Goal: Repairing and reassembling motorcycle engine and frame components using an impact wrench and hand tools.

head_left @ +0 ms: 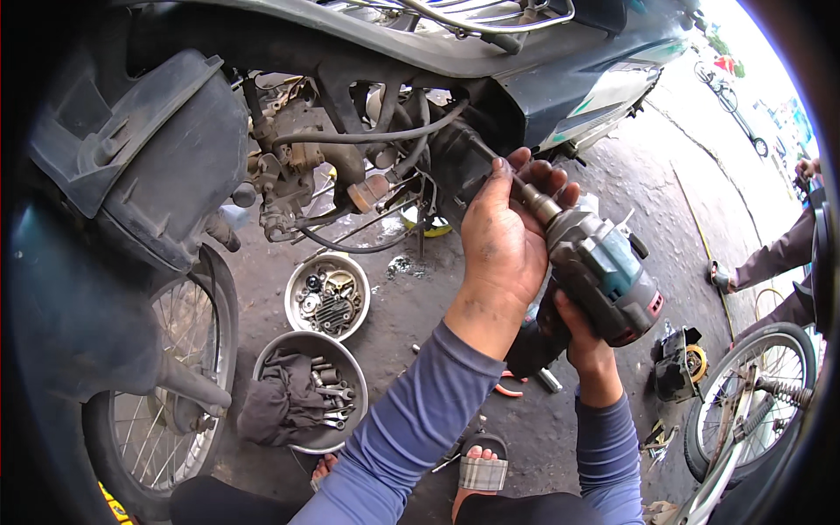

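Observation:
A teal and black cordless impact wrench (605, 267) is held at a slant, its nose pointing up and left. My right hand (584, 337) is closed round its dark handle. A long socket extension (539, 205) runs from its nose into the dark recess under the motorbike's body (367, 48); the far tip is hidden there. My left hand (506, 241) is closed on this extension, thumb on the near side and fingers curling behind. Left of my hands, the exposed engine parts (297, 166) show hoses and a carburettor-like metal body.
A metal bowl (290, 297) of small engine parts stands on the ground beside a bigger bowl (360, 376) with sockets, spanners and a dark cloth. Orange-handled pliers (507, 388) lie below my hands. A motorbike wheel (223, 306) is at left; another wheel (691, 437) and a person's leg (774, 254) are at right.

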A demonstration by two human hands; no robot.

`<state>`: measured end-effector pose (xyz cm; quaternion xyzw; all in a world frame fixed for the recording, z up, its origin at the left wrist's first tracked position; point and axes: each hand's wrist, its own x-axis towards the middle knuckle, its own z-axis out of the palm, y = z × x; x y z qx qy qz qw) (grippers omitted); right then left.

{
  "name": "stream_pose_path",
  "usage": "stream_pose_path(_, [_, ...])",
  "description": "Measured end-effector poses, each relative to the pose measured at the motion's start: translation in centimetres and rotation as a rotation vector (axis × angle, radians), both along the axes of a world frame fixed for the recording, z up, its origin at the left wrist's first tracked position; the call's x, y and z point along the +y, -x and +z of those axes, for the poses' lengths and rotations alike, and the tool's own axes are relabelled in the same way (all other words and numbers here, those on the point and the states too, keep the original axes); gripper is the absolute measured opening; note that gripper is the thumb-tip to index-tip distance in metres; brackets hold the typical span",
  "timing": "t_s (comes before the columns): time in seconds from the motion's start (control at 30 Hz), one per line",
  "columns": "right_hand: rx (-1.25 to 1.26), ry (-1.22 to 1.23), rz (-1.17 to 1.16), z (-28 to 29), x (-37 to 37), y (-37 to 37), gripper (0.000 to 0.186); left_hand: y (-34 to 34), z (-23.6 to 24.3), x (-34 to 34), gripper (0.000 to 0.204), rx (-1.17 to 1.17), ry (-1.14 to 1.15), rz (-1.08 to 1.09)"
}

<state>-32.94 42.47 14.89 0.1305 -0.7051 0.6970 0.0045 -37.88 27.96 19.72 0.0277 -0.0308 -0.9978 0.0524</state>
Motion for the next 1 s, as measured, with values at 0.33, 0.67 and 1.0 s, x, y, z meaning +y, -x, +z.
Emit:
stream_pose_path(0.33, [0.119,-0.116,0.005,-2.1,1.9,-0.5,0.03,-0.6,-0.5,1.5,0.029,-0.023,0.067,0.078])
stream_pose_path(0.67, [0.342,-0.943,-0.093,-9.8,17.8,-4.6,0.044,-7.8,-16.3,2.9,0.024,0.09,1.499,-0.452])
stream_pose_path(1.0, [-0.121,-1.731,-0.084,-19.0,27.5,-3.3,0.043,-5.0,-13.1,-5.2,0.047,-0.39,0.802,-0.064])
